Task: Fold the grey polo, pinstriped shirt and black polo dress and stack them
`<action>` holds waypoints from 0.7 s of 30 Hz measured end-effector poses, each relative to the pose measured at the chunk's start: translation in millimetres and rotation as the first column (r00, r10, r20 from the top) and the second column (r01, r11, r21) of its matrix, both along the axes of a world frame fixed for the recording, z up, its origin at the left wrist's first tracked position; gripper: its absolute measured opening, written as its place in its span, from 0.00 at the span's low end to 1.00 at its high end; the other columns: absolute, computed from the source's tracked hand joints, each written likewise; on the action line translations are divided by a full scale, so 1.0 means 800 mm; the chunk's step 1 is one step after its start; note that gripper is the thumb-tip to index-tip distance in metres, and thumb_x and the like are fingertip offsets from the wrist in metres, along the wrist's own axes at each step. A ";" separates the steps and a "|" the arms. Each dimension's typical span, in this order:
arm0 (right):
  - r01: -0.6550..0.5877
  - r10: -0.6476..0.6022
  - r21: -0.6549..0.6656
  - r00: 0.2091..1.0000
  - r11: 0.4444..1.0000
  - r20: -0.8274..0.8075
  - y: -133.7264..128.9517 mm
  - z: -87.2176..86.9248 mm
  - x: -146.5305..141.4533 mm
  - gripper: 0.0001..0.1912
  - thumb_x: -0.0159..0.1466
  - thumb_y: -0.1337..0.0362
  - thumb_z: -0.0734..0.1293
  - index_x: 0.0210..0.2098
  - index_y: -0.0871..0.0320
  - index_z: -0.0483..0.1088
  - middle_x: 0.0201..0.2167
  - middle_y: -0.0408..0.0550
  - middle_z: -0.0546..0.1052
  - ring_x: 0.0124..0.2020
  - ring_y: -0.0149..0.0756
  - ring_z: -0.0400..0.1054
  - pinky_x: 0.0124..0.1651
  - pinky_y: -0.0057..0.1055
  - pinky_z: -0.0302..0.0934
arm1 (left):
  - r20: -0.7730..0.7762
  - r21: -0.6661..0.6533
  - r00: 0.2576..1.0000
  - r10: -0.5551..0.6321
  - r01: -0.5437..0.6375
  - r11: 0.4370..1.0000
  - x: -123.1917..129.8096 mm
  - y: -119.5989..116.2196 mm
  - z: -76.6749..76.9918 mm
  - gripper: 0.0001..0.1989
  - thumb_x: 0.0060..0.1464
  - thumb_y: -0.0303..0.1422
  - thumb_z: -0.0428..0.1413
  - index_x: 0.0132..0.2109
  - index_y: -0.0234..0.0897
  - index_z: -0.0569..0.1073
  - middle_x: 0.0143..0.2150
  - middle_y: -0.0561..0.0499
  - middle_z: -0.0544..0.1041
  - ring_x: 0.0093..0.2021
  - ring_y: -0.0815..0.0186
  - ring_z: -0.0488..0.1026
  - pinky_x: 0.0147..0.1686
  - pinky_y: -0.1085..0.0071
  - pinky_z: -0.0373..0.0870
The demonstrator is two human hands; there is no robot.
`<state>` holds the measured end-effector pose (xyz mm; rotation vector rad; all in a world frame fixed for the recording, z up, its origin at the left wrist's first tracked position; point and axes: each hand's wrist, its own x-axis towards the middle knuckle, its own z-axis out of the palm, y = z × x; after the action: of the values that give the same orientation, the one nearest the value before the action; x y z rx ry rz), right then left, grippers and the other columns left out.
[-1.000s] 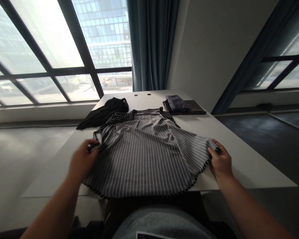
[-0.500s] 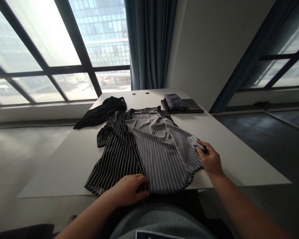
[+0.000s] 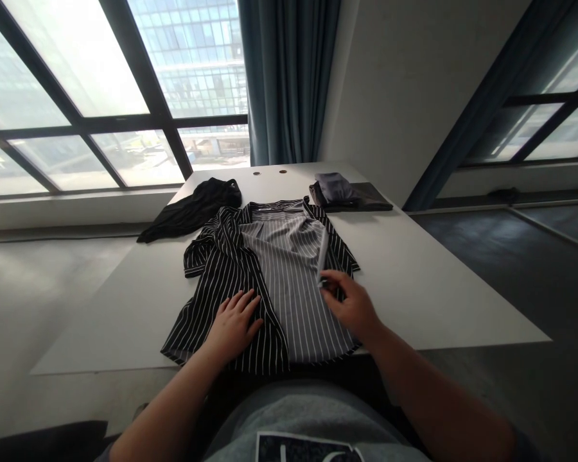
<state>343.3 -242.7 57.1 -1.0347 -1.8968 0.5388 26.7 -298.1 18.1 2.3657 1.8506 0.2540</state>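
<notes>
A black shirt with white stripes point(image 3: 298, 308) lies unbuttoned on the white table, its collar away from me and its paler grey inside showing in the middle. On the shirt's left front panel rests my left hand point(image 3: 236, 324), flat with fingers spread. My right hand point(image 3: 349, 301) pinches the edge of the right front panel and holds it raised over the shirt's middle. The right short sleeve, black and striped, shows beyond that hand. The bunched left sleeve lies near the collar.
A crumpled black garment point(image 3: 192, 208) lies at the table's far left. Folded dark clothes point(image 3: 366, 196) with a grey piece on top are at the far right. The white table point(image 3: 438, 289) has two round holes at its far end, near a blue curtain point(image 3: 289, 83).
My right hand has brought the right panel's edge leftward to the shirt's middle, uncovering the right sleeve. My left hand has let go of the left panel's hem corner and now lies flat higher up.
</notes>
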 end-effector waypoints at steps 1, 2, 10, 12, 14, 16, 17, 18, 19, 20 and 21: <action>-0.202 0.204 -0.022 0.971 0.979 0.122 -0.009 0.005 -0.011 0.21 0.68 0.68 0.65 0.59 0.52 0.74 0.46 0.50 0.81 0.44 0.40 0.76 0.52 0.38 0.72 | -0.019 -0.006 1.000 0.011 -0.011 1.000 0.001 0.002 -0.002 0.28 0.68 0.43 0.53 0.73 0.46 0.66 0.76 0.45 0.62 0.76 0.47 0.57 0.72 0.41 0.55; -0.380 0.386 -0.072 0.893 0.922 0.232 -0.018 0.008 -0.019 0.23 0.68 0.70 0.64 0.60 0.53 0.74 0.46 0.50 0.81 0.46 0.39 0.77 0.54 0.37 0.71 | -0.032 -0.010 0.999 0.022 -0.022 1.000 0.002 0.004 -0.004 0.29 0.69 0.43 0.52 0.73 0.46 0.65 0.77 0.46 0.61 0.76 0.47 0.56 0.73 0.41 0.54; -0.579 0.641 -0.276 0.678 0.767 0.360 -0.031 -0.009 -0.013 0.18 0.70 0.66 0.68 0.59 0.57 0.76 0.47 0.51 0.83 0.47 0.40 0.77 0.54 0.37 0.70 | -0.058 0.004 0.998 0.040 -0.040 0.999 -0.005 0.010 -0.016 0.29 0.70 0.43 0.49 0.75 0.48 0.62 0.78 0.49 0.58 0.78 0.49 0.52 0.75 0.43 0.49; -0.505 0.536 -0.180 0.783 0.844 0.315 -0.024 -0.018 -0.003 0.15 0.72 0.62 0.67 0.55 0.57 0.78 0.45 0.52 0.82 0.47 0.40 0.77 0.54 0.39 0.70 | -0.063 0.009 0.996 0.061 -0.061 0.998 -0.005 0.010 -0.016 0.29 0.70 0.42 0.48 0.75 0.49 0.62 0.78 0.50 0.58 0.78 0.48 0.52 0.74 0.43 0.49; -0.395 0.403 -0.093 0.859 0.914 0.315 -0.019 -0.029 0.003 0.15 0.74 0.61 0.64 0.54 0.57 0.78 0.47 0.55 0.82 0.51 0.43 0.76 0.58 0.43 0.69 | -0.068 0.015 0.994 0.086 -0.085 0.996 -0.003 0.010 -0.016 0.28 0.71 0.42 0.47 0.75 0.49 0.63 0.78 0.51 0.57 0.78 0.48 0.51 0.75 0.42 0.48; -0.346 0.342 -0.064 0.854 0.936 0.392 -0.016 -0.042 0.004 0.17 0.74 0.59 0.65 0.58 0.56 0.77 0.57 0.57 0.79 0.61 0.48 0.71 0.66 0.52 0.63 | -0.073 0.009 0.992 0.103 -0.103 0.995 -0.002 0.011 -0.016 0.29 0.71 0.42 0.46 0.75 0.49 0.61 0.78 0.51 0.57 0.78 0.50 0.51 0.75 0.43 0.47; -0.344 0.340 -0.075 0.827 0.936 0.447 -0.015 -0.048 0.004 0.19 0.73 0.58 0.66 0.61 0.55 0.75 0.62 0.57 0.75 0.66 0.51 0.67 0.70 0.57 0.58 | -0.077 0.001 0.991 0.109 -0.109 0.994 -0.001 0.012 -0.016 0.29 0.71 0.42 0.46 0.76 0.49 0.61 0.78 0.51 0.56 0.78 0.50 0.51 0.75 0.43 0.47; -0.350 0.350 -0.099 0.793 0.932 0.499 -0.015 -0.053 0.003 0.22 0.73 0.58 0.67 0.64 0.54 0.73 0.67 0.57 0.71 0.70 0.53 0.63 0.72 0.61 0.53 | -0.082 -0.008 0.990 0.115 -0.116 0.993 -0.001 0.014 -0.016 0.29 0.72 0.42 0.45 0.76 0.49 0.60 0.79 0.51 0.55 0.79 0.50 0.50 0.75 0.43 0.47; -0.355 0.364 -0.126 0.758 0.926 0.541 -0.015 -0.057 0.002 0.24 0.72 0.57 0.67 0.66 0.53 0.71 0.70 0.57 0.67 0.72 0.54 0.59 0.73 0.64 0.48 | -0.088 -0.017 0.989 0.121 -0.123 0.992 -0.001 0.016 -0.016 0.30 0.72 0.43 0.45 0.76 0.48 0.59 0.79 0.51 0.54 0.79 0.49 0.50 0.75 0.42 0.46; -0.354 0.372 -0.148 0.732 0.923 0.571 -0.014 -0.060 0.001 0.26 0.72 0.57 0.67 0.68 0.52 0.69 0.72 0.57 0.64 0.74 0.55 0.56 0.74 0.66 0.45 | -0.095 -0.026 0.988 0.125 -0.128 0.991 -0.001 0.019 -0.016 0.30 0.72 0.43 0.44 0.77 0.48 0.58 0.79 0.50 0.53 0.79 0.49 0.49 0.75 0.42 0.46; -0.352 0.377 -0.164 0.713 0.922 0.591 -0.012 -0.061 0.001 0.27 0.73 0.57 0.66 0.70 0.52 0.67 0.74 0.56 0.62 0.75 0.55 0.54 0.75 0.66 0.43 | -0.101 -0.034 0.987 0.129 -0.133 0.991 -0.001 0.023 -0.016 0.30 0.72 0.43 0.44 0.77 0.47 0.57 0.79 0.50 0.53 0.79 0.49 0.49 0.75 0.42 0.45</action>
<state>344.0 -252.6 8.0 -0.9230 -2.7264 0.4937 25.8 -279.7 5.6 2.2716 2.0382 0.1128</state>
